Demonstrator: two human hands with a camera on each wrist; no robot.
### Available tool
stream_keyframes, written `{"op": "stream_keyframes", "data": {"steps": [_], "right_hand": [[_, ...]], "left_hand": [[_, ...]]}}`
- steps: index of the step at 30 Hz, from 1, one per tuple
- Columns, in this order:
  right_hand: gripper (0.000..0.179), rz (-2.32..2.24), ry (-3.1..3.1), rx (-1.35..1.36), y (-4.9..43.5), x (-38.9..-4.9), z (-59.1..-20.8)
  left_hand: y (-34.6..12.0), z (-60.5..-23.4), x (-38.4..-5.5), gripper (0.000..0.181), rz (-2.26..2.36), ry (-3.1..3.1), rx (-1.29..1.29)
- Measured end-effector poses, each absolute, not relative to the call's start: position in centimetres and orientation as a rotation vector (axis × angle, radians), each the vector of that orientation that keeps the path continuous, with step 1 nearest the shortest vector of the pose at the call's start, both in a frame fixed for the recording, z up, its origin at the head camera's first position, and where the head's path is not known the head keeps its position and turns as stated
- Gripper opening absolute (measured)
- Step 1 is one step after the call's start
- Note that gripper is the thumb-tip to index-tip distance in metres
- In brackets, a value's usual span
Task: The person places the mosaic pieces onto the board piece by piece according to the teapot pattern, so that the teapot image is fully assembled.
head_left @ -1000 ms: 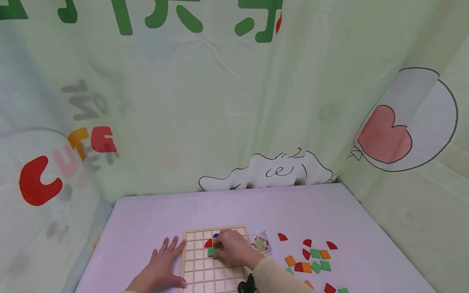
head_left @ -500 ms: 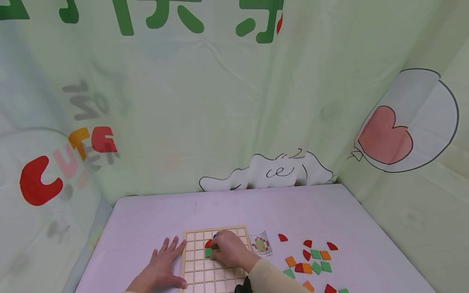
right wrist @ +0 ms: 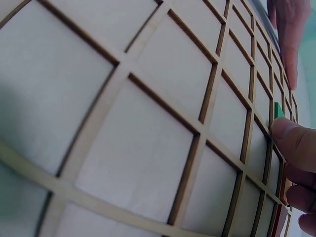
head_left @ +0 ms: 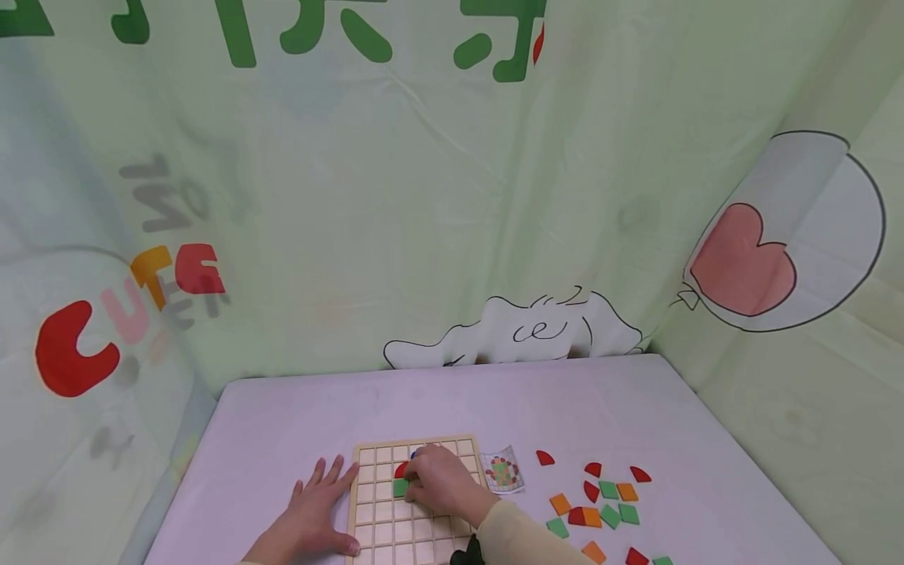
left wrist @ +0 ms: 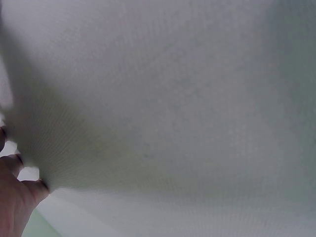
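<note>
My left hand [head_left: 315, 514] lies with spread fingers at the left edge of a wooden grid board [head_left: 374, 534], thumb on its frame. In the left wrist view, only fingers of the left hand [left wrist: 17, 195] show. My right hand [head_left: 452, 482] is over the upper middle of the board, fingers curled. Its thumb is against a green square tile [head_left: 400, 488], also in the right wrist view as a green tile [right wrist: 278, 109]. Beside the curled fingers, a red quarter-round tile [head_left: 401, 470] sits in a cell. A blue piece [head_left: 413, 455] peeks out behind the hand.
A small printed pattern card [head_left: 503, 471] lies right of the board. Farther right are scattered loose tiles: red quarter-rounds [head_left: 639, 474], orange squares [head_left: 626, 492] and green squares [head_left: 628, 514]. A pale cloth wall [head_left: 339, 235] stands behind the table.
The green tile has shifted slightly left, and my right hand has moved a little left with it, covering the orange tile seen earlier. My left hand stays put.
</note>
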State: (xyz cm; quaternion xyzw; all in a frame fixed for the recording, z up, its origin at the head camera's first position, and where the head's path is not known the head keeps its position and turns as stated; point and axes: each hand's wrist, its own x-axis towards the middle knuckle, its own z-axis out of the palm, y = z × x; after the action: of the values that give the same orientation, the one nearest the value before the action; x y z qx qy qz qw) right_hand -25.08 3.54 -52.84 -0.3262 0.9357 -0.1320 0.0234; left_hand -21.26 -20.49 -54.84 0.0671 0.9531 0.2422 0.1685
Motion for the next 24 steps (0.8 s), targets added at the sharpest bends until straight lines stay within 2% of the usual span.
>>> {"op": "stream_keyframes", "data": {"steps": [16, 24], "right_hand": [[0.014, -0.443, 2.904, -0.986, 3.7, -25.1, -52.8], [0.01, -0.598, 2.892, -0.929, 5.6, -25.1, -52.2]], "left_hand": [[-20.6, -55.0, -21.3, 0.123, 0.69, 2.722, 0.213], [-20.8, -54.9, -21.2, 0.124, 0.721, 2.73, 0.228]]}}
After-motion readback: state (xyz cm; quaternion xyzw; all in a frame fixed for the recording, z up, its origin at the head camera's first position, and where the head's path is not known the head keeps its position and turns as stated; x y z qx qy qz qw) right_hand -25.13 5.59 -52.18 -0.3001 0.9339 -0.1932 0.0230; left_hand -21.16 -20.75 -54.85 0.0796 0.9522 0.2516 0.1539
